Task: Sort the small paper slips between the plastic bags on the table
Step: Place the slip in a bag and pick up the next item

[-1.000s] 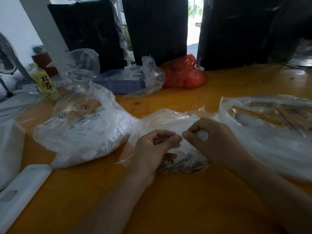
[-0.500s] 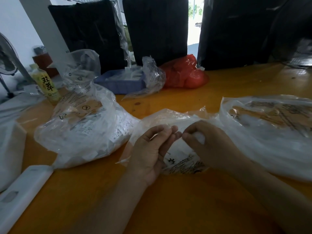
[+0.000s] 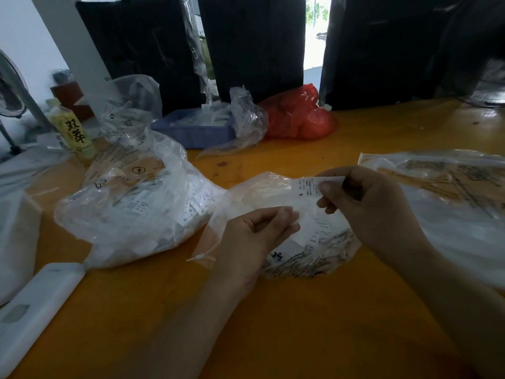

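On the orange bench [image 3: 273, 324], the middle bag [image 3: 273, 192] near its front edge is held by the left hand [image 3: 254, 236], while the right hand [image 3: 363, 203] pinches a light, floppy slip [image 3: 306, 187] by its end.

The printing on the paper slip [image 3: 311, 187] is too small to read, except one letter S. The right hand [image 3: 363, 203] covers the slip's right end. Right of the slip, a big plastic bag [image 3: 451, 203] is cut by the picture's edge. Its printed text is blurred.
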A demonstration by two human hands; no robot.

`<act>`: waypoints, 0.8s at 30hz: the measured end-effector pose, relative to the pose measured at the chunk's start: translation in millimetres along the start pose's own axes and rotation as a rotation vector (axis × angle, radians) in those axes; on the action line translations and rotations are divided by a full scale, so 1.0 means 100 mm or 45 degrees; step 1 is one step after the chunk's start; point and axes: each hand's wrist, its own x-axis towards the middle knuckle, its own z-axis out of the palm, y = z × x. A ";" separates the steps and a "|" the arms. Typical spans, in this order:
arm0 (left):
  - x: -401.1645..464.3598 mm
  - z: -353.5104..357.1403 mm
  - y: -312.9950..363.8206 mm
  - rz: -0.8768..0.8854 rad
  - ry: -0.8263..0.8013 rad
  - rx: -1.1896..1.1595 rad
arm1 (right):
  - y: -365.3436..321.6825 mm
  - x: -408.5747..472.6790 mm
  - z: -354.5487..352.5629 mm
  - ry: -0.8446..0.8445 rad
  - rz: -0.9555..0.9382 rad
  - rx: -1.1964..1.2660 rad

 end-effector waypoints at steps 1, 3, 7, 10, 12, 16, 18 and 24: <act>0.00 -0.01 -0.01 0.010 -0.007 0.025 | -0.01 0.00 -0.01 -0.021 -0.024 -0.027; 0.00 -0.02 -0.02 0.025 -0.015 0.061 | -0.03 0.00 -0.02 -0.038 -0.057 -0.087; 0.00 -0.02 -0.02 0.031 -0.011 0.083 | -0.04 -0.01 -0.02 -0.074 -0.071 -0.208; -0.01 -0.01 -0.02 0.045 -0.018 0.108 | -0.02 -0.03 0.01 -0.083 -0.071 -0.231; -0.01 -0.02 -0.03 0.056 -0.021 0.121 | -0.02 -0.04 0.02 -0.062 -0.086 -0.243; -0.02 -0.02 -0.03 0.069 -0.024 0.154 | -0.03 -0.05 0.04 -0.018 -0.133 -0.296; -0.02 -0.02 -0.02 0.076 -0.010 0.197 | -0.04 -0.06 0.05 -0.020 -0.149 -0.315; -0.03 -0.03 -0.02 0.081 -0.019 0.295 | -0.05 -0.07 0.07 -0.004 -0.166 -0.312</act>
